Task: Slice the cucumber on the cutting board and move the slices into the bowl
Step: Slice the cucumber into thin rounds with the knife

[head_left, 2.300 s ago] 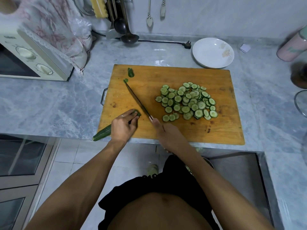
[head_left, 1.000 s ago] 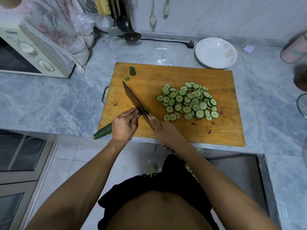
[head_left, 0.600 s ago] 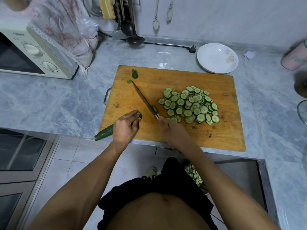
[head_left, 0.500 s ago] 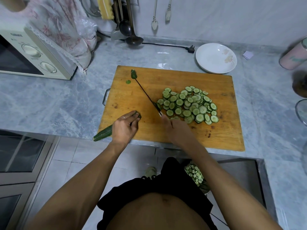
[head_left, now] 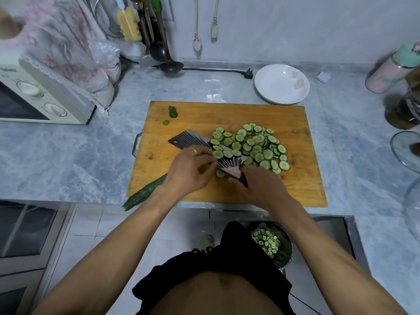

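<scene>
The knife (head_left: 200,144) now lies flat under slices (head_left: 254,145), right hand (head_left: 256,187) gripping its half-hidden handle, left hand (head_left: 191,171) fingers seemingly relaxed.

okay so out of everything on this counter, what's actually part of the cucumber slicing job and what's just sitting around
In the job: cutting board, knife, cucumber slices, uncut cucumber piece, metal bowl below the counter, left hand, right hand.

Just lying about: white plate, microwave, ladle, pink bottle, plug.
</scene>
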A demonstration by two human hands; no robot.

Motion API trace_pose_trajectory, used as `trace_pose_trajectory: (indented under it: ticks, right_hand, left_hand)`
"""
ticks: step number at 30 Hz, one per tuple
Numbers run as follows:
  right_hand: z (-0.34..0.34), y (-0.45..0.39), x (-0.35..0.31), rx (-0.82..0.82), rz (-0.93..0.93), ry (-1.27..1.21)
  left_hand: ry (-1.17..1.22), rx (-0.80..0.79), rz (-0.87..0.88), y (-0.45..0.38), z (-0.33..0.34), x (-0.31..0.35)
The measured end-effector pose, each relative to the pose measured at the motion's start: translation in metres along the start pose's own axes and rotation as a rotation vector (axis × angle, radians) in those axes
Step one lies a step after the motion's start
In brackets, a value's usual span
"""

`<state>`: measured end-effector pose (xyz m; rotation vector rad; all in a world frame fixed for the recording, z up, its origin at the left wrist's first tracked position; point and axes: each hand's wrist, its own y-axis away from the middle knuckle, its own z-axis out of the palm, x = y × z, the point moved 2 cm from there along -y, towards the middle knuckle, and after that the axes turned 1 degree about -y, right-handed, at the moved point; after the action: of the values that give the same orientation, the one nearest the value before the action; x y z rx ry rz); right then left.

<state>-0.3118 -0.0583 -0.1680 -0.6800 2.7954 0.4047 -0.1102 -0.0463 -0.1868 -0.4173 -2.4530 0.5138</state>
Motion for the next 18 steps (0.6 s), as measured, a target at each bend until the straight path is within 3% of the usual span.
trace_pose_trajectory:
  ticks: [4,8,13,18]
  right_hand:
    - [-0.007,0.008,0.004,0.028,-0.072,0.083]
    - [-0.012,0.011,0.008,0.01,-0.082,0.103]
    - [-0.021,0.01,0.017,-0.032,-0.107,0.134]
    - [-0.028,0.004,0.025,-0.044,-0.148,0.137]
  left_hand:
    - [-0.054,-0.356,-0.082,-0.027,0.012,-0.002]
    - [-0.12,-0.612,-0.178,-0.054,0.023,-0.004]
    - [-0.045,-0.512,-0.15,-0.065,0.022,0.007]
    - [-0.051,-0.676,-0.095,-0.081,0.033,0.02]
